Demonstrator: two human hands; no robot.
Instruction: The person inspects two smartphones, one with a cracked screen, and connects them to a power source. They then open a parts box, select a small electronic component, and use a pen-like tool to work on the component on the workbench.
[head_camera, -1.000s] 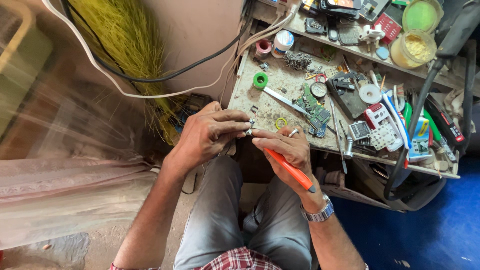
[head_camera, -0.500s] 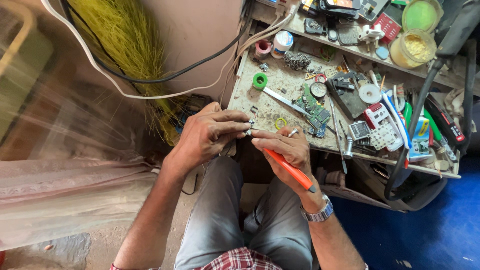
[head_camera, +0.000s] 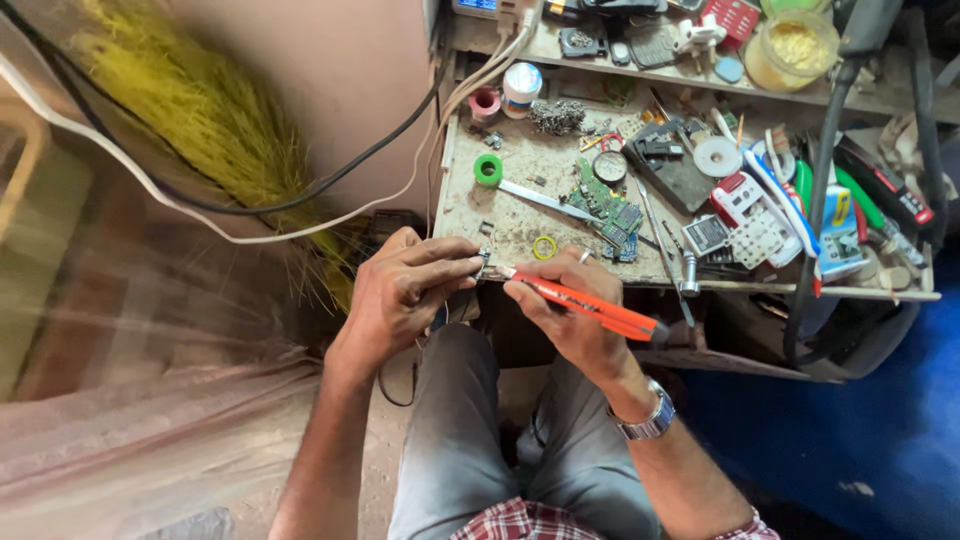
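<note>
At the near edge of the cluttered surface (head_camera: 520, 225), the left hand (head_camera: 405, 290) pinches a small dark component (head_camera: 482, 264) between its fingertips, just above the lap. The right hand (head_camera: 570, 310) is closed around an orange-handled tool (head_camera: 585, 303), its tip touching that component. A green circuit board (head_camera: 608, 208) and a yellow ring (head_camera: 544, 247) lie just beyond the hands.

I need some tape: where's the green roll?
In the head view, the green tape roll lies on the workbench's left part, above the left hand, below a white spool.
</note>
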